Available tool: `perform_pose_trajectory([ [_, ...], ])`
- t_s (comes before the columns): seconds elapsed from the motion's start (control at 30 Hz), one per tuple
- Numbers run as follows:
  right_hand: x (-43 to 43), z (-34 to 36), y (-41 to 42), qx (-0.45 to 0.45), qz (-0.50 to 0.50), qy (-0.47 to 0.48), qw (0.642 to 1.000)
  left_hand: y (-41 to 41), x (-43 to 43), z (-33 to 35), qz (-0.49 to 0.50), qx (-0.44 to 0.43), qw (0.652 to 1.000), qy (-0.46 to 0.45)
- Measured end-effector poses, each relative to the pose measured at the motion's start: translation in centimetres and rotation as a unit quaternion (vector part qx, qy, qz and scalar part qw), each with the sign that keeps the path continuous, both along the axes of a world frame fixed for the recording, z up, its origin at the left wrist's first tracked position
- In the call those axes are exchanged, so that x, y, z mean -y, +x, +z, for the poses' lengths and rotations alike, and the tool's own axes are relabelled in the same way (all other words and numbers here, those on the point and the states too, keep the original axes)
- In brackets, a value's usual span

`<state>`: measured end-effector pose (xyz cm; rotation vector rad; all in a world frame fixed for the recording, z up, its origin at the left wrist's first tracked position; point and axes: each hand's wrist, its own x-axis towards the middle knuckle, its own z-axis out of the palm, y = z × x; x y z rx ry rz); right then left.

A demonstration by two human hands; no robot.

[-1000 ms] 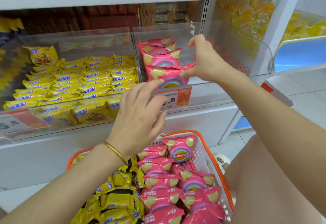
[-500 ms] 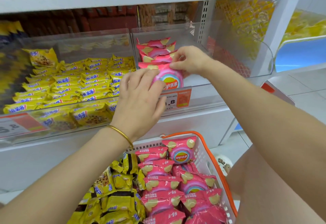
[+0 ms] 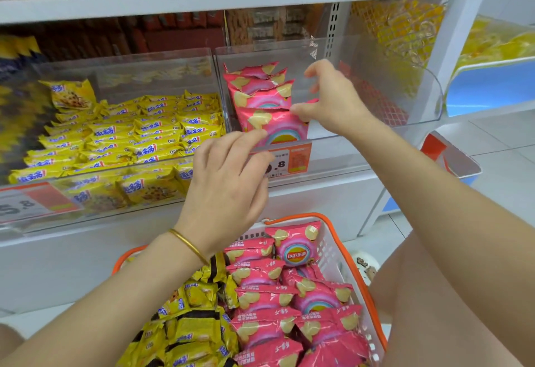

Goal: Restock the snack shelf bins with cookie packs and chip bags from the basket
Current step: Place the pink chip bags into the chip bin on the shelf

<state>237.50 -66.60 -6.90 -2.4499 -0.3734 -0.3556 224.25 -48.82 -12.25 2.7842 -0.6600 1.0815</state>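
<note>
The right hand [image 3: 333, 103] reaches into the clear right-hand bin [image 3: 376, 83], thumb and curled fingers [image 3: 298, 110] pinching the top right corner of the front pink chip bag [image 3: 275, 126], while its index finger lifts free above. That bag stands upright at the bin's front, with more pink chip bags [image 3: 257, 83] stacked behind it, beyond the fingers. The left hand [image 3: 228, 184] hovers just below and left, fingers loosely spread, fingertips touching the bag's lower left edge by the orange price tag [image 3: 299, 158]. Left of both hands, the neighbouring bin [image 3: 127, 71] holds yellow cookie packs [image 3: 139, 135]. Below the wrists, the orange-rimmed basket [image 3: 341, 253] carries more of both.
</note>
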Motion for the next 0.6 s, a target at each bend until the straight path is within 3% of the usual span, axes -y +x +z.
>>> perform_pose_trajectory([
  [0.27,1.2,-0.1,-2.7,0.009,0.0,-0.066,0.998,-0.5,0.5,-1.4,-0.012,-0.021,0.999,0.022],
  [0.43,1.4,-1.1,-6.9,0.154,-0.001,0.012,0.988,-0.5,0.5,-1.1,-0.026,-0.026,0.999,0.022],
  [0.5,0.9,-3.3,-8.7,0.112,0.044,-0.014,0.993,-0.9,0.3,-2.0,-0.036,-0.036,0.998,0.03],
  [0.57,0.6,-6.7,-9.2,-0.021,0.093,-0.146,0.985,-1.2,-0.1,-3.1,-0.043,-0.053,0.997,0.048],
  [0.6,0.4,-8.6,-8.9,-0.098,0.116,-0.238,0.959,-1.3,-0.1,-3.5,-0.045,-0.064,0.995,0.057],
])
